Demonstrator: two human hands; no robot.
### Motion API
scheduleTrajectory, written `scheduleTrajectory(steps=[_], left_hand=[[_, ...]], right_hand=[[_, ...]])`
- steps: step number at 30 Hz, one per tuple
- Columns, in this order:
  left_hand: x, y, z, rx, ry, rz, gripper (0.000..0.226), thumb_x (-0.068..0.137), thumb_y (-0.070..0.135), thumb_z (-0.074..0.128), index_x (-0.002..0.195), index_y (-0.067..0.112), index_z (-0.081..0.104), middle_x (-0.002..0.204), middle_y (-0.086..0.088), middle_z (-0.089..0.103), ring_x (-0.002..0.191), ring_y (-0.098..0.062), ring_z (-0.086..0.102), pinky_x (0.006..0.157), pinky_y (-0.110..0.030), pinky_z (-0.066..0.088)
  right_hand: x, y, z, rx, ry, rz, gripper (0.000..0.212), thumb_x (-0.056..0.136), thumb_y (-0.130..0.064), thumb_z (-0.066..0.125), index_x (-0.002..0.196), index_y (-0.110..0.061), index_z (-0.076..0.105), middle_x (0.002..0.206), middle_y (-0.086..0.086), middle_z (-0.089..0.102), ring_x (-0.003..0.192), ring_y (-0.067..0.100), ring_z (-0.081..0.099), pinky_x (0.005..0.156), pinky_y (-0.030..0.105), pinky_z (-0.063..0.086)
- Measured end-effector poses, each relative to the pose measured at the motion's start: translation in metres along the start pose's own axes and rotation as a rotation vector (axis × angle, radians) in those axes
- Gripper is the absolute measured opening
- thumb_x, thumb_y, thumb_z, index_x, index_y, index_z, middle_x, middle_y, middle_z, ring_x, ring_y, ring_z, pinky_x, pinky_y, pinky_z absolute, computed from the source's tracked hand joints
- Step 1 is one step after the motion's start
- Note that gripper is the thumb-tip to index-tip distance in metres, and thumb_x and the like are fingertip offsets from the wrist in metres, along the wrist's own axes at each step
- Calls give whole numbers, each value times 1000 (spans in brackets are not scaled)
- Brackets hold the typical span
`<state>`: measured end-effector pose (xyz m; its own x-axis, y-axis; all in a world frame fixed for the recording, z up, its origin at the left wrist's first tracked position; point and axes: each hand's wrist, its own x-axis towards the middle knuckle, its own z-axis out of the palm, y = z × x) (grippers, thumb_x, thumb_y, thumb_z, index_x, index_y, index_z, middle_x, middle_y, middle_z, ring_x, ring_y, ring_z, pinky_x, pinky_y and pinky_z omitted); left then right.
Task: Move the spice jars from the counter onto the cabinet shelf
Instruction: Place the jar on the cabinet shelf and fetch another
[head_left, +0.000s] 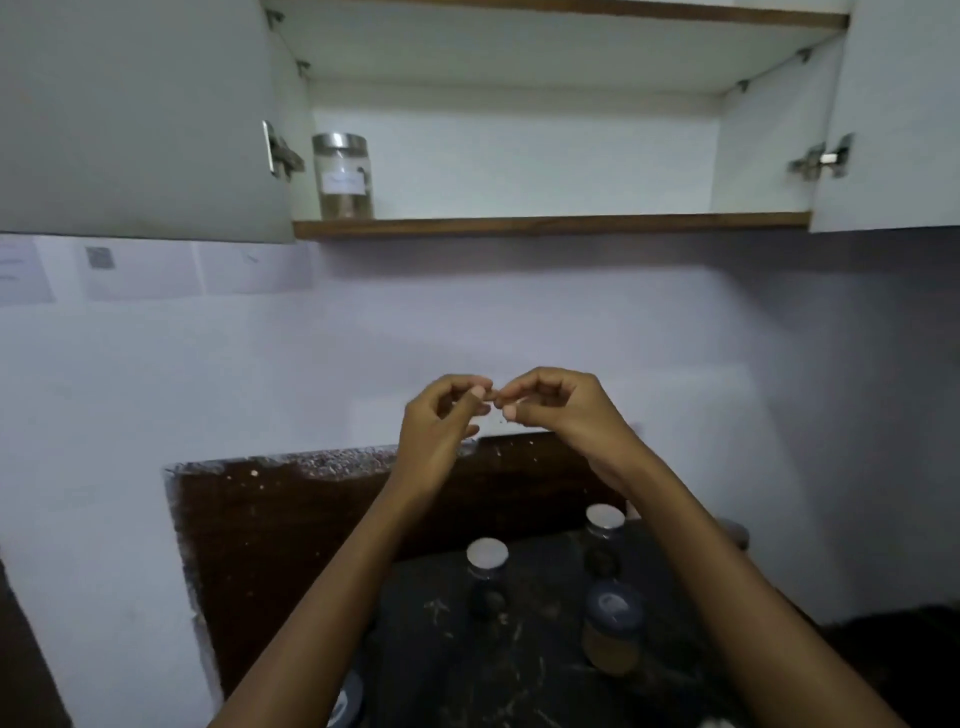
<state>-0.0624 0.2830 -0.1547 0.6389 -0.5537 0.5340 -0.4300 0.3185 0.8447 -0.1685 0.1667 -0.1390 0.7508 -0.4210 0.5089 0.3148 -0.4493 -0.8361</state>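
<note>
Every spice jar here stands upright, long axis vertical, lid up. One clear jar (343, 176) is already on the cabinet shelf (550, 227), tucked into the far left corner just beside the left hinge (283, 153). Its white label faces out into the room. It has a shiny metal lid and only a thin layer of something brownish at the bottom.

The rest are down on the dark counter (441, 649). A pale-lidded jar (487, 577) with dark stuff inside sits between the person's forearms. A second similar jar (604, 540) is further back, and a bigger jar (613, 629) just in front of it has yellowish-brown powder in its lower part. Another jar (348, 696) peeks out under the left forearm at the bottom edge, mostly hidden.

Both hands are up in front of the wall, well above the counter jars and well below the shelf. The left hand (441, 431) and right hand (561, 410) have their fingers curled in narrow, fingertips meeting each other. It's too blurry to tell whether something tiny is pinched between them. Neither touches a jar.

Both cabinet doors are swung wide, the left door (130, 119) and the right door (904, 114), and the shelf is bare to the right of that one jar. Some paper sheets (140, 270) are stuck on the wall under the left door, and a dark brown panel (291, 509) backs the counter.
</note>
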Motion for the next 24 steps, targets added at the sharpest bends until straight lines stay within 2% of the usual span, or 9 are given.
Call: scheduleTrajectory(steps=[2,5,9,12,15,17,19,22,24], left_hand=[[-17,-15,17,-15,-61,-63,11,93,10,55,93,12,66,92,-4,69,85,-15,67,71,-24,55],[-34,-32,42,27,-177,-128,13,94,13,53,98,10,66,96,-3,69,90,-16,67,78,-29,54],[-52,-51,81,78,-262,-159,13,94,12,53,97,14,65,94,0,67,92,-18,66,81,-34,53],[-67,-70,108,112,-320,-170,12,94,11,54,97,16,65,93,2,65,91,-16,64,76,-25,52],[-88,-94,134,137,-367,-194,13,93,9,55,101,8,65,95,1,64,87,-9,63,72,-15,52],[-107,-112,151,161,-413,-220,14,92,8,56,102,5,65,96,-2,65,87,-7,62,72,-17,52],[-126,-130,166,184,-459,-267,13,91,7,55,97,11,66,97,-2,64,89,-8,62,77,-19,50],[-159,-156,188,238,-484,-358,18,90,3,54,102,8,68,104,-9,67,96,-16,63,88,-26,51],[-180,-173,197,307,-537,-410,25,90,1,54,112,4,65,112,-10,66,104,-19,62,90,-24,49]], right_hand=[[-27,15,-14,-3,5,66,14,77,-1,71,91,-5,70,92,8,72,85,17,68,74,21,54],[-56,35,-34,9,40,154,19,77,1,70,96,1,68,90,6,72,80,8,68,71,18,53],[-86,58,-60,-34,54,225,18,77,-1,70,94,-8,69,90,1,72,83,8,68,76,23,55],[-107,76,-78,-55,73,294,17,78,-1,70,93,-9,69,92,5,72,86,13,68,79,26,55],[-132,100,-98,-78,77,391,16,78,1,68,92,-8,68,94,8,71,89,16,68,79,23,56],[-152,120,-110,-115,53,450,14,79,1,67,91,-8,67,94,7,70,90,16,67,77,19,54],[-173,141,-120,-162,2,502,14,79,0,66,90,-9,66,94,4,68,92,15,65,78,21,52],[-204,174,-133,-250,-78,572,16,78,-1,67,88,-13,67,95,4,67,93,16,64,87,32,52],[-221,197,-139,-342,-185,622,24,76,-4,70,94,-19,65,104,2,63,98,14,60,93,36,50]])
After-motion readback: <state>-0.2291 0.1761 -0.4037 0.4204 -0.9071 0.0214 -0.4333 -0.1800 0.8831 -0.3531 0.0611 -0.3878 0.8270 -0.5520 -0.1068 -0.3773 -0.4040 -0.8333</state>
